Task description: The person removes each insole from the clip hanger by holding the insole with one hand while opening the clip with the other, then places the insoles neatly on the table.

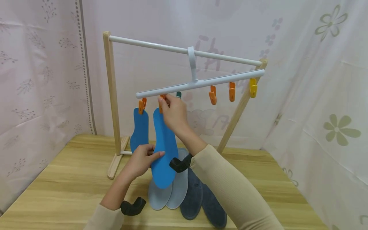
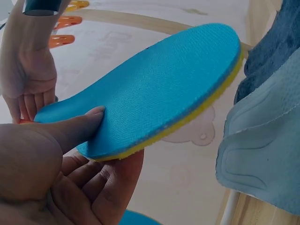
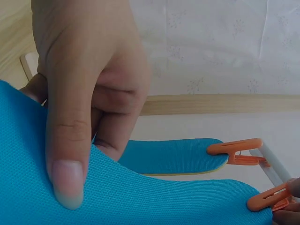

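Note:
A blue insole (image 1: 165, 172) with a yellow underside hangs at the middle. My left hand (image 1: 141, 162) pinches its side edge, thumb on the blue face and fingers behind. At the insole's narrow top end, my right hand (image 1: 176, 113) pinches an orange clip (image 1: 160, 105). In the right wrist view this clip (image 3: 269, 198) overlaps the insole's end, with fingertips on its handles. Another blue insole (image 1: 140, 127) hangs to the left from its own orange clip (image 1: 142, 106). Both clips are under the white hanger bar (image 1: 230, 77).
The hanger hooks over a white rod (image 1: 155, 45) on a wooden stand (image 1: 112, 95). Orange clips (image 1: 232, 92) and a yellow clip (image 1: 253, 88) hang at right; a green clip (image 1: 179, 94) is mid-bar. Grey insoles (image 1: 158, 196) and dark insoles (image 1: 191, 204) lie on the wooden table (image 1: 72, 188).

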The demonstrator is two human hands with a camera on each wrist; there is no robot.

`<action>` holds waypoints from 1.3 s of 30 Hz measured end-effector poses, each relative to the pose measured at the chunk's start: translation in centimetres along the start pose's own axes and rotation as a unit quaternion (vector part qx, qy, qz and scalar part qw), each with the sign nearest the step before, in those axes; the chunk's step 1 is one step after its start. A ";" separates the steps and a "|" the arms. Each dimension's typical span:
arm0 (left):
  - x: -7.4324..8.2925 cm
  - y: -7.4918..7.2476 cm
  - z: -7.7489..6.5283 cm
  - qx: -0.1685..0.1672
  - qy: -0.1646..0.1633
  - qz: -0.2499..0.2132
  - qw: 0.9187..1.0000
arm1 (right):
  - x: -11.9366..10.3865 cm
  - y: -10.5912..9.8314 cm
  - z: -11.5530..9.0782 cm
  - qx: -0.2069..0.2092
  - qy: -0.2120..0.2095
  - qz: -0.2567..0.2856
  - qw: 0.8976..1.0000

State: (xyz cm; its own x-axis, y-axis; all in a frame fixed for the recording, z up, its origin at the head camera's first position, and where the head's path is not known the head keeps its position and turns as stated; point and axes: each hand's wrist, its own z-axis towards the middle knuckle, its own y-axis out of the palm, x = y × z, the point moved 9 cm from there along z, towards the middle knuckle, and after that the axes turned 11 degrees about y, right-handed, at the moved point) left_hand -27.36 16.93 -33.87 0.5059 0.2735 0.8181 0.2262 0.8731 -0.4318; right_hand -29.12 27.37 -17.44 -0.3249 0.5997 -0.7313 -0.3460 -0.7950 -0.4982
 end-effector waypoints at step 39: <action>-1.5 -1.4 -2.0 -0.068 -0.003 0.062 0.996 | 2.3 -0.1 1.3 0.042 0.050 0.111 0.992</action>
State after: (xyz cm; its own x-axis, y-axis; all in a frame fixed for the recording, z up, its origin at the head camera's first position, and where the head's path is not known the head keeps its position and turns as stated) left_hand -26.72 14.54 -35.24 0.5316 0.3780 0.7580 0.2733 0.7705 -0.5759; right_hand -30.99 28.99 -18.48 -0.3136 0.3948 -0.8636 -0.3484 -0.8939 -0.2821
